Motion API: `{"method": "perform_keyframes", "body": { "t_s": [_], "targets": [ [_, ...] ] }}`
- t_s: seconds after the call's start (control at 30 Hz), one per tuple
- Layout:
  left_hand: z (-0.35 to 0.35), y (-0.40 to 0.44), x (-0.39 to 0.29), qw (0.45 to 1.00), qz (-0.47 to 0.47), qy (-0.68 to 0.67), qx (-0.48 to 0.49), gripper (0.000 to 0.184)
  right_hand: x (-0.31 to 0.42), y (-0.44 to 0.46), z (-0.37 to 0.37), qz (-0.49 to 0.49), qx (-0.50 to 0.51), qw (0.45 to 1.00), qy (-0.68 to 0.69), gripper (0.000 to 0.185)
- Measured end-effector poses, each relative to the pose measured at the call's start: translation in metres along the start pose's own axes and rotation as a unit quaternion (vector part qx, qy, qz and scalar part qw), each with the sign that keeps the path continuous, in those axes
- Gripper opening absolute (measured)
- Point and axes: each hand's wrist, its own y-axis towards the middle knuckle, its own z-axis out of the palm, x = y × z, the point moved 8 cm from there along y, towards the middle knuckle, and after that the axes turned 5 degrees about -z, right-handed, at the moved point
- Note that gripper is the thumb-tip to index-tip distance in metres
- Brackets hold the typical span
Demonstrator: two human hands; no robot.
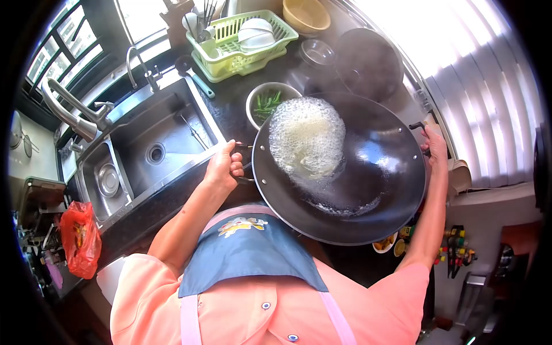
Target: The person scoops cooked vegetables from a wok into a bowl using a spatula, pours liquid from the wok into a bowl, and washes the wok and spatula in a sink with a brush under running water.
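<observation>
Wok (365,184) crosswise; handles (246,181) left and right

Recognisable as a kitchen, household in look, from the two-basin steel sink (129,135) with a curved tap (86,127) over it and a window (72,34) behind it. Shown just as plainly, right of the sink, by a dark bench (236,80) bearing a green dish rack (221,62) with white bowls (256,37) and a bowl (249,109) of cut green vegetables (267,104), and by a broad dark lid (374,52). Borne out further right of the sink by a wok (368,201) of frothing liquid (305,135), and by a blue apron (253,259) worn over a short-sleeved shirt (368,310).
</observation>
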Motion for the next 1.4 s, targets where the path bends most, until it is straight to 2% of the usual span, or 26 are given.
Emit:
{"method": "perform_keyframes", "body": {
  "t_s": [0.17,0.27,0.37,0.67,0.77,1.0,1.2,1.4],
  "targets": [
    [0.0,0.007,0.0,1.0,-0.005,-0.025,-0.006,0.012,0.008,0.013,0.01,0.011,0.007,1.0,-0.006,0.038],
    [0.001,0.011,-0.001,0.999,-0.016,-0.036,-0.004,0.012,0.021,0.02,0.014,-0.015,-0.003,1.0,-0.027,0.036],
    [0.003,0.012,-0.004,0.998,-0.021,-0.053,-0.013,0.013,0.026,0.029,0.02,0.023,0.017,0.999,-0.043,0.034],
    [-0.005,0.032,0.005,0.991,-0.074,-0.114,-0.007,0.014,0.064,0.047,0.033,0.022,0.03,0.995,-0.097,0.03],
    [-0.004,0.035,0.006,0.989,-0.08,-0.124,-0.011,0.013,0.086,0.051,0.044,-0.02,0.03,0.992,-0.119,0.029],
    [-0.005,0.041,0.016,0.986,-0.099,-0.133,-0.022,0.009,0.12,0.077,0.06,-0.041,0.032,0.983,-0.178,0.029],
    [-0.001,0.043,0.031,0.983,-0.134,-0.125,-0.011,0.004,0.181,0.099,0.095,-0.074,0.053,0.938,-0.336,0.036],
    [0.008,0.045,0.028,0.982,-0.145,-0.122,-0.02,0.012,0.28,0.09,0.166,-0.152,0.069,0.874,-0.456,0.036]
  ]
}}
